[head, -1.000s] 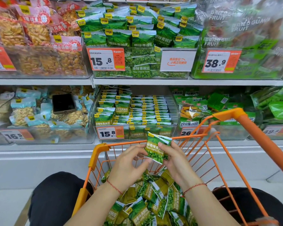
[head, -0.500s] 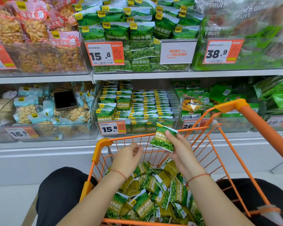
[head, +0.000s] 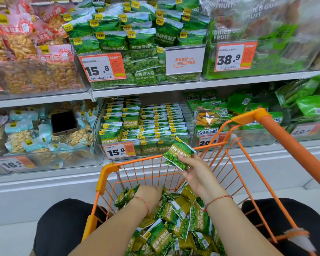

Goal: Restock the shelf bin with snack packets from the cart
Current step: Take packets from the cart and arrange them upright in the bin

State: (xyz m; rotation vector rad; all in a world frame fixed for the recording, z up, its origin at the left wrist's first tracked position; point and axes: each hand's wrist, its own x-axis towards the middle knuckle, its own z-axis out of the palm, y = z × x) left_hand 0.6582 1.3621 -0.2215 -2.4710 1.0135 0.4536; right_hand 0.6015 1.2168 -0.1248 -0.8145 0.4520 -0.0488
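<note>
An orange wire cart (head: 107, 174) stands before me, filled with several green garlic-pea snack packets (head: 174, 226). My right hand (head: 196, 172) pinches one green packet (head: 177, 153) above the cart's front rim, just below the shelf bin. My left hand (head: 150, 197) reaches down into the pile of packets in the cart; its fingers are buried among them and hidden. The clear shelf bin (head: 189, 115) on the lower shelf holds neat rows of the same green packets behind a 15.8 price tag (head: 118, 150).
The upper shelf carries a bin of green pea packets (head: 129, 39) and dried guava fruit bags (head: 257, 34). A bin of blue nut packets (head: 26, 137) with a dark phone (head: 64, 122) on top sits to the left. More green bags (head: 303, 104) lie to the right.
My left hand let go of the packet and dropped into the cart's pile. My right hand carried the packet up and right toward the shelf bin. The view moved closer to the shelf.
</note>
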